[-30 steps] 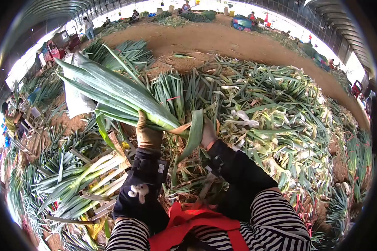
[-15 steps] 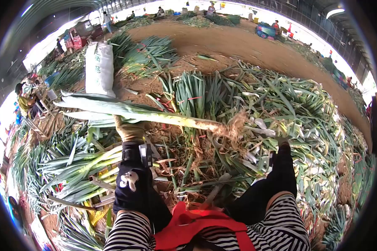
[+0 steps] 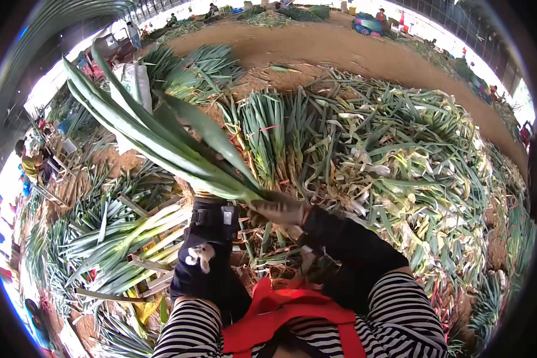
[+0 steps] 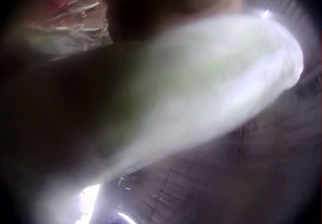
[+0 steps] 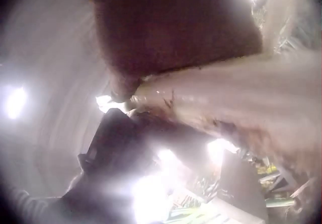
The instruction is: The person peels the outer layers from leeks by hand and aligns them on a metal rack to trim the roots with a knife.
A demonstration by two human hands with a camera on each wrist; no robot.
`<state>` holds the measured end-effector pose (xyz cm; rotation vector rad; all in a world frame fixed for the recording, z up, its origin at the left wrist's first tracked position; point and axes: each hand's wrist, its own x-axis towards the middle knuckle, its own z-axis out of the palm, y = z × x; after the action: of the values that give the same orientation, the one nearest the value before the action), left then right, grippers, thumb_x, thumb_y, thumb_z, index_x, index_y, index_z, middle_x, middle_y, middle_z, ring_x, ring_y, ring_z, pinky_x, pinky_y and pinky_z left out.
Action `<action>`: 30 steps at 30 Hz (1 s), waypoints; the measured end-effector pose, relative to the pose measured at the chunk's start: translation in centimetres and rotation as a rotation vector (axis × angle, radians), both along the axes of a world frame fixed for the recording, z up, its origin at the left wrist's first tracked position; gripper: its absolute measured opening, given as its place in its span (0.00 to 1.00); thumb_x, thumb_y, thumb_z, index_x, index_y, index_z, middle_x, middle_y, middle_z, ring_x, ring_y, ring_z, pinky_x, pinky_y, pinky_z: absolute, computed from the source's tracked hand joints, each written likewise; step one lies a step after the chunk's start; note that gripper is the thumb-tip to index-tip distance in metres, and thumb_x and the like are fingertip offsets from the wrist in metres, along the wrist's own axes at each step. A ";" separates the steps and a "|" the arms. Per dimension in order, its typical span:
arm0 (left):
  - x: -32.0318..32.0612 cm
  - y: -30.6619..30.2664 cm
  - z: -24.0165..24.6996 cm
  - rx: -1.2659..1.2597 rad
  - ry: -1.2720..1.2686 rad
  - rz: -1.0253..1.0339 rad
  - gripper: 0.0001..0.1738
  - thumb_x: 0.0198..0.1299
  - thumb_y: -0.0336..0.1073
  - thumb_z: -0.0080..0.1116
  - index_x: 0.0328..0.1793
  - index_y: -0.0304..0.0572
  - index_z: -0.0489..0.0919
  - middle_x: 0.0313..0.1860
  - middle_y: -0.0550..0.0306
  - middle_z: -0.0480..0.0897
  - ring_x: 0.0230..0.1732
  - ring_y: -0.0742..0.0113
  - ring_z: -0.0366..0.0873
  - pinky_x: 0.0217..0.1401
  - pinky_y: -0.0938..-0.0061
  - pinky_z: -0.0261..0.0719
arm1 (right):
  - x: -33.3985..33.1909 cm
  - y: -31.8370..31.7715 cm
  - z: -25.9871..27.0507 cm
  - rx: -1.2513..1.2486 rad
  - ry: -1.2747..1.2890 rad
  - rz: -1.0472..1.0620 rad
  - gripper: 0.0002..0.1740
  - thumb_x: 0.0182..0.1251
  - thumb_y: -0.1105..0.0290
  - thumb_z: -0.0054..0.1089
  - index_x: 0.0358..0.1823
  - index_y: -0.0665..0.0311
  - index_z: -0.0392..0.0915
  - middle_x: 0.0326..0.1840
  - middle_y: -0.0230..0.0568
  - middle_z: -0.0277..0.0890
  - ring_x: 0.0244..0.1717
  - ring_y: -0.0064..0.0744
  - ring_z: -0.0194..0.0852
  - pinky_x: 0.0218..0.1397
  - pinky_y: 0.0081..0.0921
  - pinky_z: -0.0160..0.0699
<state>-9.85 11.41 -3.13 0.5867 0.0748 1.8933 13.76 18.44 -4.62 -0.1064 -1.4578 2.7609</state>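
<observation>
A large green onion slants across the head view, its long leaves fanning toward the upper left. My gloved left hand holds it from beneath; the leaves hide most of that hand. Around the lower stalk, my gloved right hand has its fingers closed, covering the root end in the head view. The right wrist view shows the pale stalk passing beside the dark glove. In the left wrist view the onion is a blurred green-white shape below the glove.
Loose leaves and trimmings form a wide heap on the right. A tied onion bundle stands in front. More onions lie across a wooden rack at left, and a white sack stands behind. Other people sit farther off.
My right hand pulled a leaf down and away to the right, then came back to the stalk's lower end. The onion, level half a second ago, now tilts with its leaves raised.
</observation>
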 end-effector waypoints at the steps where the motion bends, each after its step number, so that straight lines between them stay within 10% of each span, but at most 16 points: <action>1: 4.9 -0.7 4.7 -0.026 -0.038 0.121 0.42 0.62 0.68 0.45 0.74 0.49 0.59 0.58 0.43 0.75 0.51 0.47 0.80 0.52 0.48 0.80 | 1.3 -2.3 3.1 0.343 0.185 -0.236 0.23 0.71 0.58 0.57 0.57 0.68 0.70 0.42 0.41 0.77 0.40 0.25 0.77 0.43 0.24 0.82; 2: 7.6 -1.3 7.2 -0.052 -0.076 0.242 0.46 0.64 0.67 0.44 0.80 0.51 0.48 0.66 0.44 0.71 0.56 0.47 0.78 0.56 0.49 0.80 | 0.7 -2.0 2.4 0.343 0.186 -0.236 0.23 0.71 0.58 0.57 0.57 0.68 0.70 0.42 0.41 0.77 0.40 0.25 0.77 0.43 0.24 0.82; 6: 7.3 -1.1 6.7 -0.129 0.098 0.447 0.51 0.57 0.79 0.37 0.75 0.49 0.61 0.71 0.48 0.66 0.68 0.52 0.66 0.72 0.52 0.63 | -1.0 -0.4 1.8 0.901 0.210 -0.653 0.17 0.70 0.60 0.56 0.45 0.70 0.75 0.39 0.50 0.80 0.38 0.41 0.81 0.39 0.32 0.79; 12: 9.3 -0.9 4.4 -0.246 0.111 0.298 0.26 0.68 0.45 0.52 0.68 0.40 0.68 0.60 0.53 0.76 0.59 0.56 0.73 0.68 0.60 0.67 | -0.7 -0.2 5.3 1.395 0.013 -0.907 0.22 0.69 0.52 0.55 0.41 0.69 0.75 0.36 0.60 0.77 0.35 0.59 0.78 0.36 0.44 0.76; 16: 10.0 -1.0 3.9 -0.262 -0.023 0.196 0.23 0.68 0.40 0.52 0.66 0.38 0.70 0.59 0.52 0.77 0.60 0.58 0.73 0.68 0.62 0.68 | -1.6 -1.0 6.3 1.359 -0.094 -0.861 0.21 0.70 0.53 0.54 0.43 0.68 0.77 0.39 0.60 0.79 0.38 0.59 0.79 0.39 0.45 0.75; 25: 10.6 -1.3 4.7 -0.287 0.011 0.289 0.27 0.63 0.48 0.59 0.62 0.38 0.72 0.48 0.51 0.80 0.47 0.55 0.78 0.54 0.61 0.76 | -4.2 3.4 -1.7 0.920 -0.040 -0.893 0.18 0.68 0.61 0.51 0.40 0.73 0.77 0.32 0.57 0.80 0.37 0.52 0.79 0.40 0.40 0.73; 30: 9.1 -1.3 6.2 -0.208 0.073 0.339 0.34 0.60 0.59 0.57 0.59 0.36 0.73 0.40 0.49 0.80 0.37 0.53 0.78 0.41 0.61 0.79 | -2.8 0.7 2.7 -0.033 -0.176 -0.862 0.22 0.71 0.57 0.50 0.48 0.71 0.77 0.40 0.40 0.80 0.34 0.37 0.76 0.41 0.32 0.72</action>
<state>-0.80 10.08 3.04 0.5247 0.4374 2.1557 10.94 19.16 -1.92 -0.7844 -1.0289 2.0864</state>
